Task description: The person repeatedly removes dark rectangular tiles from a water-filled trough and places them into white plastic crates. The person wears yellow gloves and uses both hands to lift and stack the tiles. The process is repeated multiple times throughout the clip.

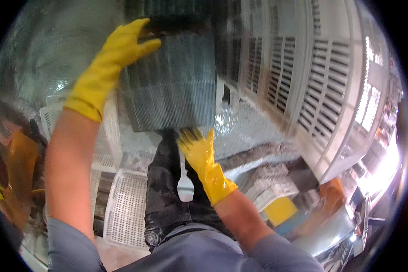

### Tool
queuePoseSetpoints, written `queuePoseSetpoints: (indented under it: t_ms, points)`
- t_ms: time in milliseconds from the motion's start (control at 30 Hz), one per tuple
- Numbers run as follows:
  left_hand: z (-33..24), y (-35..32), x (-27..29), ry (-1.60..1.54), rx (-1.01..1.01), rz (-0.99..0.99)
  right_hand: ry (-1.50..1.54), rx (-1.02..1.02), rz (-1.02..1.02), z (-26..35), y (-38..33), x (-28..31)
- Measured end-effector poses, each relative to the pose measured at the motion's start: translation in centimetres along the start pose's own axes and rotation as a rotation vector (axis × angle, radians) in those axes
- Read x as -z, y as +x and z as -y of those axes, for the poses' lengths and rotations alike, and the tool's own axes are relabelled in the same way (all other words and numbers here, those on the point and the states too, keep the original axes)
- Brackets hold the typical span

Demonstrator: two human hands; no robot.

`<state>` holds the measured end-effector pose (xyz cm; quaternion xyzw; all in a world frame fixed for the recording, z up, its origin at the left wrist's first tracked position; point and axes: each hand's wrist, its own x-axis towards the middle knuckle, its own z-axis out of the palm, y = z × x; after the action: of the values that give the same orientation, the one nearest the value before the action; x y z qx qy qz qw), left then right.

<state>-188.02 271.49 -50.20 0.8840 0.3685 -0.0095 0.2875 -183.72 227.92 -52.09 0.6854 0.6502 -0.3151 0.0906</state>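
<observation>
Head view: tall slatted white crates (pixel 324 86) line the right, a strip of wet grey surface (pixel 254 124) parting their lower edge from the ribbed grey panel (pixel 172 88) at centre. The left hand (pixel 122 47), thumb and fingers spread wide, is at the panel's far left edge; the right hand (pixel 197 148), fingers extended, thumb apart, is at its near edge. Whether either touches, I cannot tell.

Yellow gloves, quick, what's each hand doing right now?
Left hand: open, thumb apart from the fingers, beside the grey ridged block.
Right hand: at the block's near edge; can't tell if it's holding on.
</observation>
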Motion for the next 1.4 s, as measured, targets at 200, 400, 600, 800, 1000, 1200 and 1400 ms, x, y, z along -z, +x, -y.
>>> queuePoseSetpoints:
  t_ms: [200,400,600,800,1000,1200,1400]
  points:
    - [-1.3,2.6,-3.9,0.085,0.032,0.249,-0.447,-0.315,-0.151,3.7,7.6,-9.7]
    - [-1.6,2.2,-4.3,-0.021,0.085,0.283,0.732,-0.606,-0.101,3.5,10.0,-0.3]
    - [-1.8,2.2,-4.4,0.138,0.014,0.212,0.820,-0.629,-0.127,4.0,9.6,1.5]
    - [-1.9,2.3,-5.4,0.155,0.036,0.198,0.967,-0.711,-0.060,2.2,10.4,2.9]
    - [-0.4,2.1,-5.3,0.105,0.081,0.187,2.449,-1.148,-0.339,2.9,11.4,0.9]
    - [-5.0,-1.8,-6.2,0.455,-0.026,-0.164,2.701,-1.207,-0.406,-2.1,4.0,-1.0]
    - [-10.1,-14.0,-9.9,0.262,-0.229,0.032,2.117,-1.070,-0.674,-8.6,-11.8,-7.6]
